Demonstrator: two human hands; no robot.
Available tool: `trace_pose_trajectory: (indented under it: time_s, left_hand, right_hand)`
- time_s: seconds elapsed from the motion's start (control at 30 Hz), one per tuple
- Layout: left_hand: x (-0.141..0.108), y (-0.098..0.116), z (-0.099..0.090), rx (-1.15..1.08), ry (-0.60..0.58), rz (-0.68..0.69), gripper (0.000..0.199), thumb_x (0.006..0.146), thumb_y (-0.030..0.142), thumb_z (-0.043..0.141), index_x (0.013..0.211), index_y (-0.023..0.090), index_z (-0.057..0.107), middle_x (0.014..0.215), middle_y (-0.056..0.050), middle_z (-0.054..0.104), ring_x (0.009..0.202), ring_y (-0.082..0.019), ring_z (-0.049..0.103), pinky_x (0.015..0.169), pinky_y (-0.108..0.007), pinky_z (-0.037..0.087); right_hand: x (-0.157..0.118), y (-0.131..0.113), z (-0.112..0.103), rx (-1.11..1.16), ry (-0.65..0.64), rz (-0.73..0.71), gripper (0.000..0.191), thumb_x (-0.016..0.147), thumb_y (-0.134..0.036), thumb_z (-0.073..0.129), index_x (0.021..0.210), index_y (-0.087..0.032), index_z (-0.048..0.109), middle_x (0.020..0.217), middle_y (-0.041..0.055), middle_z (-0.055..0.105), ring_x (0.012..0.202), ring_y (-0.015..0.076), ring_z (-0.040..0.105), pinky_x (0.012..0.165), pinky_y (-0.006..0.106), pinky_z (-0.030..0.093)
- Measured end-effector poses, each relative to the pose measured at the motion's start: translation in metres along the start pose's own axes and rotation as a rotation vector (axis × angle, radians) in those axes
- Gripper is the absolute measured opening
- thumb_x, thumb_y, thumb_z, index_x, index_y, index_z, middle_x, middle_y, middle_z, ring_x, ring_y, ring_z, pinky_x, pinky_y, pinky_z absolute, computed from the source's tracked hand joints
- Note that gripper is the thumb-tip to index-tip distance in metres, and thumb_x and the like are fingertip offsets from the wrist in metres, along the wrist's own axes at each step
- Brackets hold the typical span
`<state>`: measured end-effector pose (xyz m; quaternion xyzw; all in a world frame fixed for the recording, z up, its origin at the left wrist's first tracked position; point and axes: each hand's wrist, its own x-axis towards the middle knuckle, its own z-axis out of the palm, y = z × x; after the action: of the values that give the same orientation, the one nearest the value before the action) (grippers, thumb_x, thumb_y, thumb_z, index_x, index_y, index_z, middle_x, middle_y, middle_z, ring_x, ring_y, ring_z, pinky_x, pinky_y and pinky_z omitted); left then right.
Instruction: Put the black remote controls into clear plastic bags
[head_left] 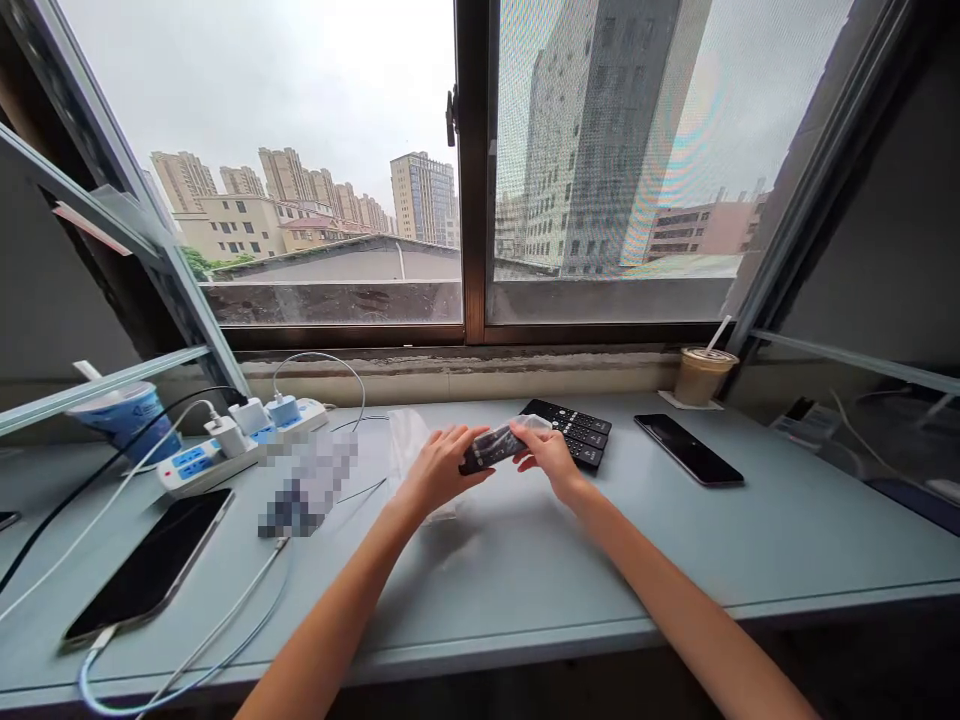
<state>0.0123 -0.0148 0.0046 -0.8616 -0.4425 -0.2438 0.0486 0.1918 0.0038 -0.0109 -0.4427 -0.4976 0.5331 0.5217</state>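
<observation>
Between my two hands, above the middle of the table, is a black remote control [496, 447] with clear plastic over its right part. My left hand [442, 468] is wrapped round its left end. With thumb and fingers, my right hand [551, 458] pinches the right end, where the plastic shows. Several black remote controls [592, 440] lie side by side just behind my right hand, partly hidden by it. A clear plastic bag [406, 432] lies on the table behind my left hand, and more clear plastic shows below that hand.
A power strip [244, 448] with plugged-in chargers, a blue cup [124, 425] and a phone [150, 565] on a cable occupy the left. Another phone [688, 450] and a drink cup [703, 375] with a straw stand right. The window [472, 180] rises behind the table [540, 570].
</observation>
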Motion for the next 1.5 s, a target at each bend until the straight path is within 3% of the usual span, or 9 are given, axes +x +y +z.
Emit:
trace_pose_trajectory:
  time_s: [0.23, 0.37, 0.57, 0.77, 0.93, 1.1, 1.2, 1.4, 1.5]
  left_hand:
    - [-0.001, -0.014, -0.001, 0.085, 0.018, -0.149, 0.053, 0.075, 0.044, 0.057, 0.121, 0.022, 0.041, 0.101, -0.005, 0.055, 0.096, -0.023, 0.050, 0.082, -0.036, 0.039]
    - [-0.005, -0.025, -0.005, 0.116, -0.086, -0.314, 0.025, 0.084, 0.029, 0.044, 0.107, 0.023, 0.054, 0.098, -0.004, 0.056, 0.097, -0.020, 0.052, 0.076, -0.030, 0.042]
    - [-0.012, -0.034, -0.012, 0.063, -0.275, -0.446, 0.046, 0.069, -0.003, 0.034, 0.096, 0.025, 0.059, 0.095, 0.000, 0.060, 0.087, -0.013, 0.056, 0.060, -0.021, 0.037]
    - [-0.010, -0.024, -0.008, 0.053, -0.300, -0.405, 0.034, 0.071, 0.008, 0.041, 0.094, 0.024, 0.061, 0.094, 0.000, 0.061, 0.086, -0.016, 0.057, 0.062, -0.023, 0.038]
    - [-0.008, -0.020, -0.008, 0.013, -0.268, -0.385, 0.035, 0.070, 0.009, 0.041, 0.094, 0.025, 0.061, 0.094, 0.000, 0.061, 0.086, -0.016, 0.057, 0.063, -0.025, 0.040]
    - [-0.011, -0.024, -0.005, 0.024, -0.316, -0.271, 0.054, 0.056, -0.001, 0.041, 0.099, 0.026, 0.061, 0.096, -0.001, 0.062, 0.096, -0.018, 0.054, 0.073, -0.027, 0.041]
    - [-0.012, -0.025, -0.005, 0.019, -0.360, -0.239, 0.060, 0.055, -0.001, 0.042, 0.105, 0.026, 0.058, 0.106, -0.002, 0.060, 0.102, -0.020, 0.052, 0.080, -0.030, 0.041]
    - [-0.010, -0.021, -0.006, 0.018, -0.409, -0.273, 0.051, 0.059, 0.008, 0.048, 0.106, 0.026, 0.059, 0.109, -0.003, 0.059, 0.103, -0.021, 0.052, 0.085, -0.032, 0.038]
    - [-0.009, -0.020, -0.003, 0.052, -0.346, -0.325, 0.028, 0.074, 0.018, 0.043, 0.093, 0.023, 0.064, 0.102, -0.004, 0.061, 0.094, -0.021, 0.056, 0.081, -0.032, 0.039]
  right_hand:
    - [0.013, 0.008, -0.013, 0.196, 0.372, 0.104, 0.025, 0.063, -0.040, 0.066, 0.064, -0.015, 0.064, 0.051, -0.0005, 0.060, 0.045, 0.0104, 0.056, 0.048, 0.022, 0.053]
    - [0.014, 0.010, -0.013, 0.194, 0.424, 0.094, 0.020, 0.065, -0.035, 0.064, 0.064, -0.016, 0.063, 0.054, 0.0002, 0.062, 0.048, 0.0124, 0.058, 0.050, 0.024, 0.054]
    - [0.012, 0.013, -0.012, 0.180, 0.380, 0.064, 0.020, 0.071, -0.037, 0.059, 0.076, -0.018, 0.064, 0.074, 0.0023, 0.067, 0.063, 0.0163, 0.064, 0.058, 0.028, 0.056]
    - [0.018, 0.024, -0.015, 0.137, 0.349, 0.035, 0.029, 0.073, -0.045, 0.055, 0.084, -0.020, 0.063, 0.093, 0.0047, 0.067, 0.080, 0.0201, 0.065, 0.065, 0.032, 0.057]
    - [0.015, 0.020, -0.013, 0.181, 0.264, 0.075, 0.020, 0.075, -0.029, 0.054, 0.090, -0.021, 0.063, 0.089, 0.0023, 0.067, 0.084, 0.0196, 0.065, 0.068, 0.032, 0.057]
    - [0.005, 0.013, -0.004, 0.112, 0.074, 0.174, 0.051, 0.067, -0.013, 0.056, 0.117, -0.018, 0.050, 0.089, 0.0042, 0.066, 0.079, 0.0175, 0.065, 0.064, 0.029, 0.056]
    - [0.004, 0.015, -0.003, -0.083, 0.056, 0.148, 0.064, 0.065, -0.014, 0.057, 0.127, -0.016, 0.041, 0.098, 0.0096, 0.063, 0.069, 0.0164, 0.065, 0.056, 0.029, 0.054]
    - [0.009, 0.022, -0.012, -0.548, 0.094, -0.153, 0.035, 0.069, -0.026, 0.054, 0.102, -0.021, 0.063, 0.096, 0.0048, 0.066, 0.048, 0.0103, 0.055, 0.050, 0.027, 0.046]
    - [0.007, 0.018, -0.013, -0.669, 0.190, -0.219, 0.024, 0.072, -0.032, 0.052, 0.089, -0.024, 0.067, 0.089, 0.0013, 0.068, 0.058, 0.0135, 0.057, 0.060, 0.029, 0.046]
